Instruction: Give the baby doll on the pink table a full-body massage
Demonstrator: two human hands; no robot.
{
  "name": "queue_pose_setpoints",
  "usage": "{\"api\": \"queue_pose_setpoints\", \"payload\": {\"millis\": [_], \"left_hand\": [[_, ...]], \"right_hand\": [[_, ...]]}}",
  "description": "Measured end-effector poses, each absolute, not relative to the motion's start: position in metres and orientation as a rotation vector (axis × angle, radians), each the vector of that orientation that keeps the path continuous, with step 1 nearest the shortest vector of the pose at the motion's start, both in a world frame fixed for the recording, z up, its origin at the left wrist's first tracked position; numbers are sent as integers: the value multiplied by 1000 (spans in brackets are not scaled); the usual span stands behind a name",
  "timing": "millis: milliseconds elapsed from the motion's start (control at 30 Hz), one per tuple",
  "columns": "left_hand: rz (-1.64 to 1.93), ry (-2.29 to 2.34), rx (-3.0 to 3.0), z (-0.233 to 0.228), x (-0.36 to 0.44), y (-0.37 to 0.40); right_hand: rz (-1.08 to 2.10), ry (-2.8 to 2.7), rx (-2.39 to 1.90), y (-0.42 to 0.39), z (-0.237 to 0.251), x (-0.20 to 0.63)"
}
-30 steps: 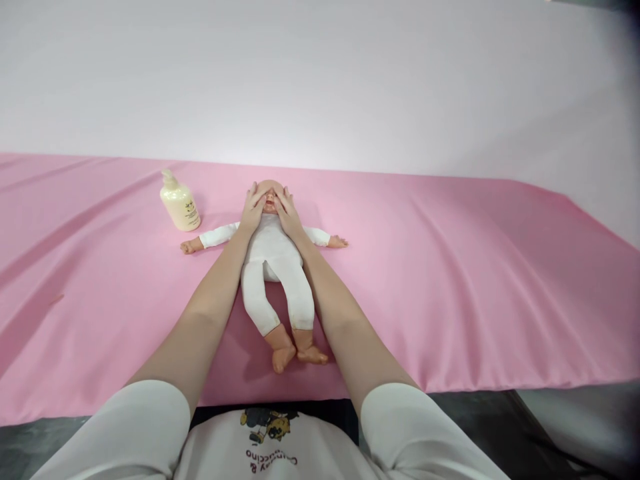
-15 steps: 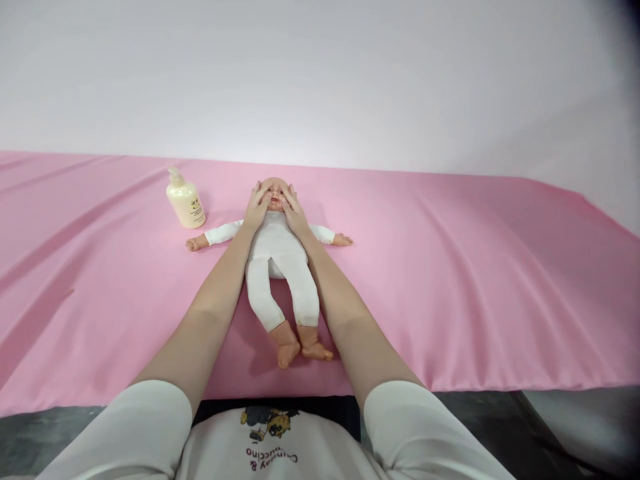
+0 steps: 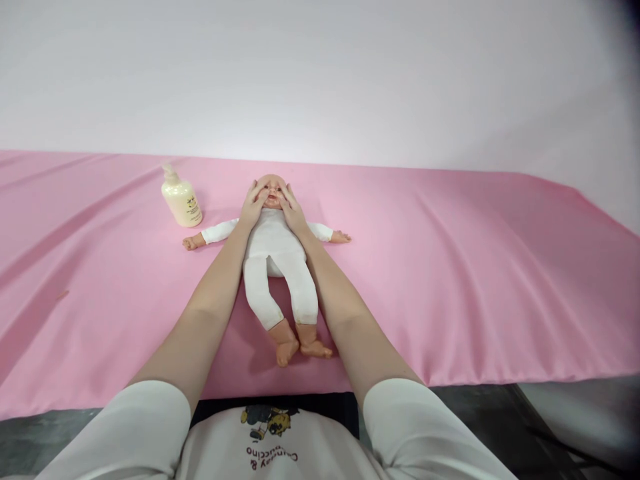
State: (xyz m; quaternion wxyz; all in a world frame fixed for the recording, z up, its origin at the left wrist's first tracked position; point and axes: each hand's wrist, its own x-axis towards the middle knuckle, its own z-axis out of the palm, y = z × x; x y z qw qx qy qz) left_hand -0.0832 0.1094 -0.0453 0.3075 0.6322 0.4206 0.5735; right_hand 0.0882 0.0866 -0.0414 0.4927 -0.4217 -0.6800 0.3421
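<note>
Head view. A doll [image 3: 273,235] in a white suit lies on its back on the pink cloth [image 3: 450,267], head away from the person, feet towards the near edge, arms spread to either side. The left hand [image 3: 252,204] and right hand [image 3: 293,209] rest against the two sides of its face [image 3: 273,201], fingers extended and pointing towards the brow. Neither hand is closed: the fingers lie loosely straight, cupping the cheeks rather than gripping, and nothing is enclosed in them. How firmly the palms press cannot be told.

The change is in how much of the face shows. One second earlier the fingers hide the eyes, leaving the nose and mouth in the gap; now the gap is a little wider, and the eyes, nose and mouth appear between the hands. This suggests a slight outward slide of the fingers across the face, with contact kept on both sides; the work appears to remain at the head. The doll and the pump bottle [image 3: 182,201], which stands on the cloth beyond the doll's outstretched arm on the person's left, keep their places relative to each other; the bottle is untouched.
</note>
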Motion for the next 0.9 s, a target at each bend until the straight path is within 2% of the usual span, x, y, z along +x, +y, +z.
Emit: {"api": "queue_pose_setpoints", "payload": {"millis": [700,900], "left_hand": [[1531,1089,1663,-51,-85,115],[1533,1151,1553,-54,-84,117]], "right_hand": [[825,-1661,-1012,86,-43,91],[916,-1568,-1073,91,-47,90]]}}
